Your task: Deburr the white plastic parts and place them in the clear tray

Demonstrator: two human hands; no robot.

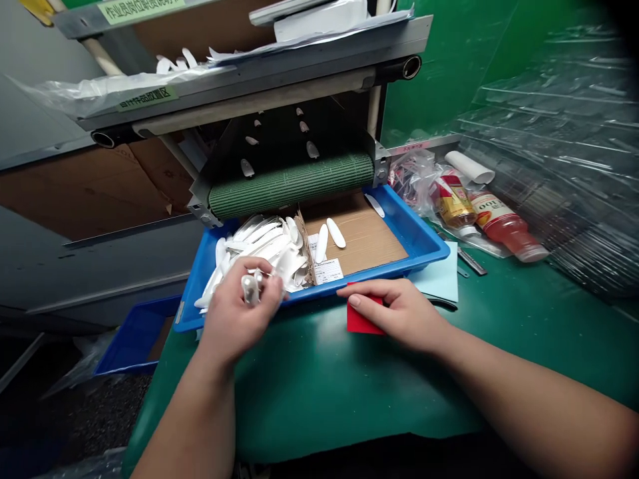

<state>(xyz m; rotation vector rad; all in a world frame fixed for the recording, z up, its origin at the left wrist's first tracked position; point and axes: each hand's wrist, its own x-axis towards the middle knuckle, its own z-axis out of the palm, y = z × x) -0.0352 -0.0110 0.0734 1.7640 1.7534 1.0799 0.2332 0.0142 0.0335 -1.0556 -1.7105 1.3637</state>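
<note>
My left hand [237,309] is closed around a few white plastic spoons [251,286] at the front edge of a blue tray [424,241]. A heap of white spoons [259,249] fills the tray's left half. Two loose spoons [329,236] lie on the cardboard lining [369,233] at the right. My right hand [399,309] rests flat on the green table, fingers stretched over a red card [360,322]. Behind the tray, a green ribbed conveyor belt [292,183] carries more white spoons [247,167] down toward it.
Two drink bottles [492,219] and plastic bags lie at the right of the tray, with a light blue sheet [442,276] and a metal blade [472,261] beside it. Clear plastic trays [559,153] stack at far right. Another blue bin [134,336] sits lower left.
</note>
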